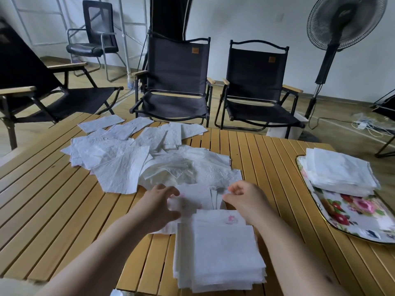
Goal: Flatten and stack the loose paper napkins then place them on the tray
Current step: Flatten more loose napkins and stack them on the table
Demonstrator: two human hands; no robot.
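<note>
Gripping state: left hand [159, 207] and right hand [245, 201] each have the grip closed, fingers curled, on opposite edges of one thin white paper napkin [192, 197]; blur hides the exact finger contact.
Napkin position: low over the bench, between the loose heap and the near stack.
Loose heap: crumpled white embossed paper napkins [132, 159], spread across the far left of the bench, many overlapping.
Near stack: squared pile of flattened white napkins [218, 253], directly in front of the person, edges slightly stepped.
Tray: oblong floral-printed tray with a dark rim [352, 216], at the right edge of the bench, carrying a second white napkin pile [339, 171].
Step (judged): flattening one sheet before adding it to the near stack.
Risk, tearing: pulling the thin sheet taut from both edges may rip it.
Risk, skew: laying it off-square would worsen the stepped edges and the pile may slide when carried.
Risk, draught: the fan, if running, could lift loose sheets.
Surface: yellow-brown wooden slatted bench [64, 210]; the gaps between slats may catch corners.
Room: black folding chairs [175, 82], a black pedestal fan [342, 24], white walls, cables on the floor.
</note>
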